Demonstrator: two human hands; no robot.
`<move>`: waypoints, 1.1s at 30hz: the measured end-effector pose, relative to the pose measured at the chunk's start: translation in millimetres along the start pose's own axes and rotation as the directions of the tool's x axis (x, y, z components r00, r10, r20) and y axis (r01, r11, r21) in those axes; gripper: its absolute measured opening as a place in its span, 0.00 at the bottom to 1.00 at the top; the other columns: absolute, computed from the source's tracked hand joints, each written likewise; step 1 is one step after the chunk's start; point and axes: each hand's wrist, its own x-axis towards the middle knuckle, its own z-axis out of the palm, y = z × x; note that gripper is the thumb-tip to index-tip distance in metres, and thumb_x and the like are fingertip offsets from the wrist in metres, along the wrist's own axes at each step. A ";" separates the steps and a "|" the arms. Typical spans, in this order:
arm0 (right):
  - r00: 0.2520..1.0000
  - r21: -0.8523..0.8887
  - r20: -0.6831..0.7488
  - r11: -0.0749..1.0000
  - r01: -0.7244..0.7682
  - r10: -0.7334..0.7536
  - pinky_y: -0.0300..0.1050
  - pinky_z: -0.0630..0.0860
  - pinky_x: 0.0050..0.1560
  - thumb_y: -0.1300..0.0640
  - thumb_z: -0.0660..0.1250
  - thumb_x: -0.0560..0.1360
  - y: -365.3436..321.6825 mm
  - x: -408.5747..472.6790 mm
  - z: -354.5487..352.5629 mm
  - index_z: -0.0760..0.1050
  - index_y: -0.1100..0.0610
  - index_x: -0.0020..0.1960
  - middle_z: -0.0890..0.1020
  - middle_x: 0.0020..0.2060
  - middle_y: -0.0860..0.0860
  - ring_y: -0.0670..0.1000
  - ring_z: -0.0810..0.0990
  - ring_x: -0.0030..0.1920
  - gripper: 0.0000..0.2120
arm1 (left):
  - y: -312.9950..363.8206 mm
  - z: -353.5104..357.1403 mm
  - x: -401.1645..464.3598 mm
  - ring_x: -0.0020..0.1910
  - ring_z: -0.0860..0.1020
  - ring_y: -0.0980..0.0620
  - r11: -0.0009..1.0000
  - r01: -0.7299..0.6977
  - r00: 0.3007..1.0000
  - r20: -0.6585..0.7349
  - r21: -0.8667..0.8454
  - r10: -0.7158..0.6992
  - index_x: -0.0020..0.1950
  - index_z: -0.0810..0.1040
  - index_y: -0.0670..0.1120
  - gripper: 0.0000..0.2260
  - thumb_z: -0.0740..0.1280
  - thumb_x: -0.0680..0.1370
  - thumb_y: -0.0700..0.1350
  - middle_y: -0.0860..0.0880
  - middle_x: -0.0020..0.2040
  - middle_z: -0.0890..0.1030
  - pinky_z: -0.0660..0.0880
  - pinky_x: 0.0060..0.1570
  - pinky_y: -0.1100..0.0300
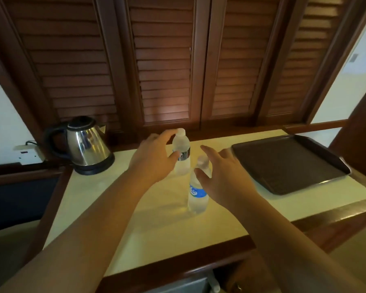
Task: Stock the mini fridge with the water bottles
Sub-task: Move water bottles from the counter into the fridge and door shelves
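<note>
Bottles: far bottle [181, 152], near bottle [197, 194], water-filled | fingers: both hands spread, ungrasping

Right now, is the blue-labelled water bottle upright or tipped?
Upright: the blue-labelled water bottle stands on its base on the countertop, cap on top.

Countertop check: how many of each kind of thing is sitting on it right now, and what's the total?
Water bottles: 2, the far bottle and the near bottle, both upright
Kettle: 1
Tray: 1
Total: 4
</note>
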 end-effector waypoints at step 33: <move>0.878 0.180 -0.447 0.978 -0.102 0.174 0.43 0.78 0.38 0.45 0.73 0.75 93.3 -390.4 0.4 0.83 0.51 0.52 0.77 0.43 0.43 0.45 0.78 0.40 0.11 | 85.3 36.7 -333.5 0.43 0.84 0.52 0.904 -0.311 0.935 -0.265 -0.294 0.235 0.64 0.85 0.46 0.20 0.72 0.78 0.58 0.47 0.48 0.87 0.83 0.44 0.52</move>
